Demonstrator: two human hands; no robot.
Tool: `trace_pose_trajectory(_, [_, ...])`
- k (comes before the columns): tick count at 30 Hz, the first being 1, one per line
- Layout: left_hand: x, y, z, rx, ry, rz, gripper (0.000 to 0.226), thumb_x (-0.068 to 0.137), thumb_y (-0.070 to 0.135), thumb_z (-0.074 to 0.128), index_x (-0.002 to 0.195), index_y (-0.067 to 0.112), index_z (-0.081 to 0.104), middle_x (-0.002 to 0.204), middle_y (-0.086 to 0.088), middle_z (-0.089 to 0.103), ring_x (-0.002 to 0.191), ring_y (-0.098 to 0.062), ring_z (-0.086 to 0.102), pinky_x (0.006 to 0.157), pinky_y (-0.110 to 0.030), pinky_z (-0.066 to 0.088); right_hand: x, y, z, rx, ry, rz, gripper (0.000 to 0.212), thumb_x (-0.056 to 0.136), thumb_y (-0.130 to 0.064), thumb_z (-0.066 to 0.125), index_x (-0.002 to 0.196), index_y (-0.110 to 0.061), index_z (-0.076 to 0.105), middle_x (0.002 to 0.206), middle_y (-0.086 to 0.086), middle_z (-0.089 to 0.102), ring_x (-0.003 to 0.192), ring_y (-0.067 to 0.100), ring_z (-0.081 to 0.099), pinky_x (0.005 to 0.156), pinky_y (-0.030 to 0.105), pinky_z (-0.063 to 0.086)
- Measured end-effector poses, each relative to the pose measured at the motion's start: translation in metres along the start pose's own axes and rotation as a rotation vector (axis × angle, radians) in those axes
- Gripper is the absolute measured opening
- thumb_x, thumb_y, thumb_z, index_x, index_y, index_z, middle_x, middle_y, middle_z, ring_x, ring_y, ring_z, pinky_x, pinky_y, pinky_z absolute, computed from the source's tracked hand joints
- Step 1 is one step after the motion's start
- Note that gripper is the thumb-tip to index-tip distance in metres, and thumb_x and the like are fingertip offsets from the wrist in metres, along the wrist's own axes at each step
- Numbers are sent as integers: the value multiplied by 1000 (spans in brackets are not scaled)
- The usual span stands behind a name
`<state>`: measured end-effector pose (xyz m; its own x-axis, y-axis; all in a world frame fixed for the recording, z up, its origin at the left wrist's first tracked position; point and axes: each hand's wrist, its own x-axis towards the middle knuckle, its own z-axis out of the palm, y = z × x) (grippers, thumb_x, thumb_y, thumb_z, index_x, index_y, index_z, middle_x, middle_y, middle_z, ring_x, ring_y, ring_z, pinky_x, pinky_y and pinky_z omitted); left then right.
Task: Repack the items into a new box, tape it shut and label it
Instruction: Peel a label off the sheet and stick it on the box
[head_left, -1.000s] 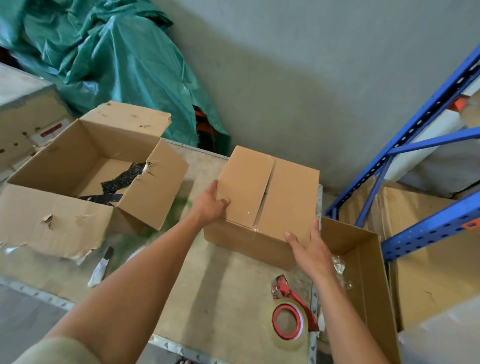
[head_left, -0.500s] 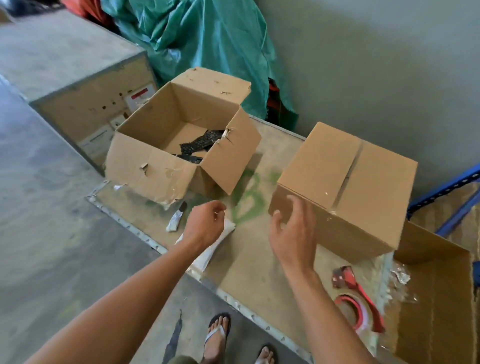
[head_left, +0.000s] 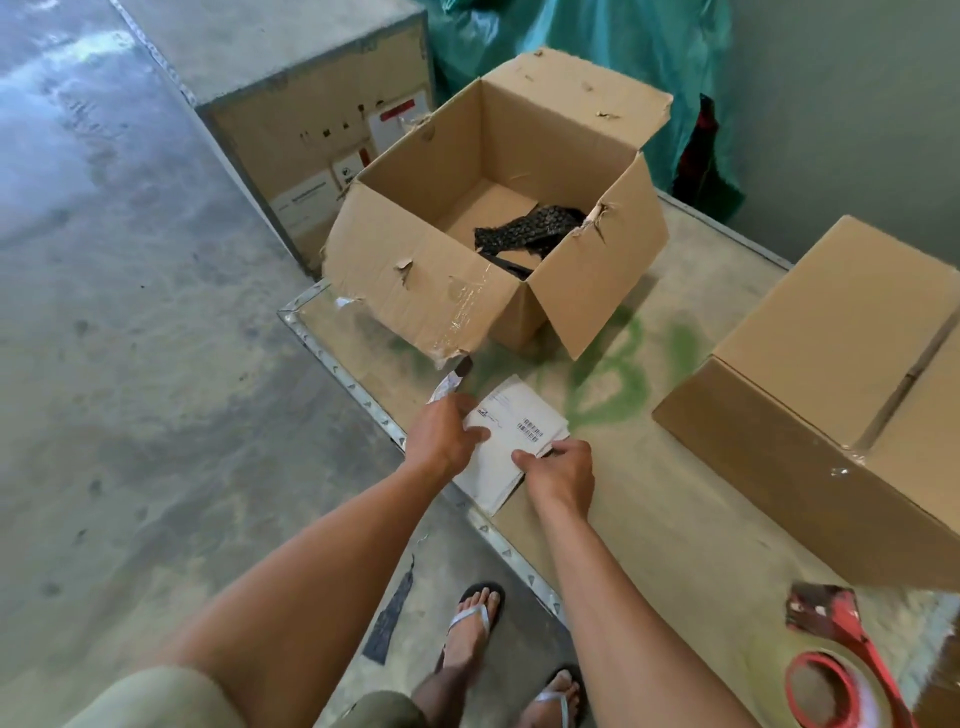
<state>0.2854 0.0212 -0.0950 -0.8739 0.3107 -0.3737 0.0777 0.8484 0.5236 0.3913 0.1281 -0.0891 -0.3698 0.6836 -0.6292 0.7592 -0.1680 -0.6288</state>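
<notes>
We see a white label sheet (head_left: 511, 434) with a small barcode at the table's (head_left: 649, 519) near-left edge. The left hand (head_left: 441, 441) pinches its left side, thumb on top; the right hand's (head_left: 561, 470) curled fingers grip its right edge.

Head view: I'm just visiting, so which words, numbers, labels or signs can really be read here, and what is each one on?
"B": sprayed in green on the table top; the green smear beside it is illegible.
Label sheet: a barcode and small print, too small to read.
Stickers on the wooden crate: too blurred to read.
Open box and closed box: no print seen.
</notes>
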Motion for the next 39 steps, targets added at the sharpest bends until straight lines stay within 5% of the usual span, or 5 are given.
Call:
trace_pose_trajectory(4, [5,-4,-2,-25,20,-44,9,88,18,75,86,23,68,85,9,70,87,-20,65,72,-35,53,3,1,-6,-15,10,35,22,84,-17,81,98,-18,64,110,5,76,90,26,68,76,27,44])
trace_pose_trajectory(10, [6,-4,-8,24,41,14,19,95,14,69,112,22,73,100,8,74,89,-15,65,71,-30,50,3,-1,-11,-22,3,-37,19,87,-18,77,72,-15,66,102,4,78,83,25,67,72,25,44])
trace_pose_trajectory(23, [-15,40,-47,-332,-72,160,9,92,24,74,90,19,67,74,4,68,69,-13,59,64,-27,48,-23,-33,-69,165,-165,-224,15,97,-9,64,100,-17,75,125,0,72,92,6,63,58,7,43])
trace_pose_trajectory(27, [-32,80,-76,-475,-281,227,12,89,25,78,100,20,73,81,1,76,84,-16,68,87,-35,53,-40,-44,-119,239,-152,-276,14,97,-14,64,100,-21,76,114,-8,75,93,8,67,57,13,43])
trace_pose_trajectory(39, [-90,266,-115,-550,-543,546,21,96,33,68,106,15,74,99,-1,79,92,-22,76,77,-32,62,-78,-91,-292,405,-52,-547,13,93,-10,71,105,-15,75,98,2,80,90,22,74,72,36,56])
